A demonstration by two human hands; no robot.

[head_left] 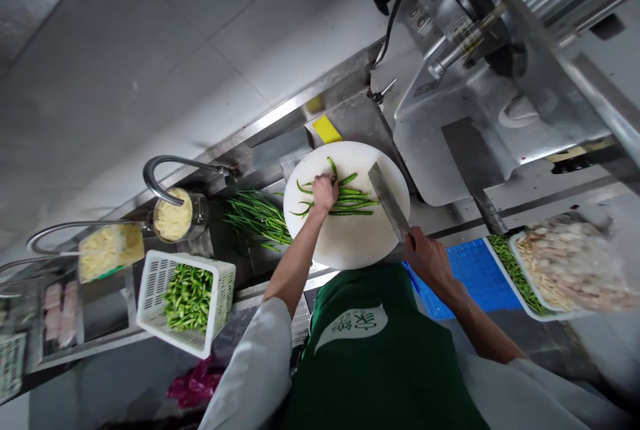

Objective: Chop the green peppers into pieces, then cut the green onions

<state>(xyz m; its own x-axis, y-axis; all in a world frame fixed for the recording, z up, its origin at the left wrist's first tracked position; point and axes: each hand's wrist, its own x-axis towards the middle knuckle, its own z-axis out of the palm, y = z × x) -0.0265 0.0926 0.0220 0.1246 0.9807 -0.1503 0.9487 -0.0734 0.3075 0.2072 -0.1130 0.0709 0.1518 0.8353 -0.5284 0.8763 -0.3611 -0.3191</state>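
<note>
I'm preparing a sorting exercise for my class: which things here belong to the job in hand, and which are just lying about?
Belong to the job: left hand, long green vegetables under it, right hand, cleaver, round white board; perhaps the white basket of cut green pieces.

Apparently just lying about: yellow block, pink plastic, blue tray, metal machine.

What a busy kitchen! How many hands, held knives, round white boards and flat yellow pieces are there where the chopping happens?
Hands: 2, left hand and right hand
Held knife: 1
Round white board: 1
Flat yellow piece: 1
Total: 5
</note>
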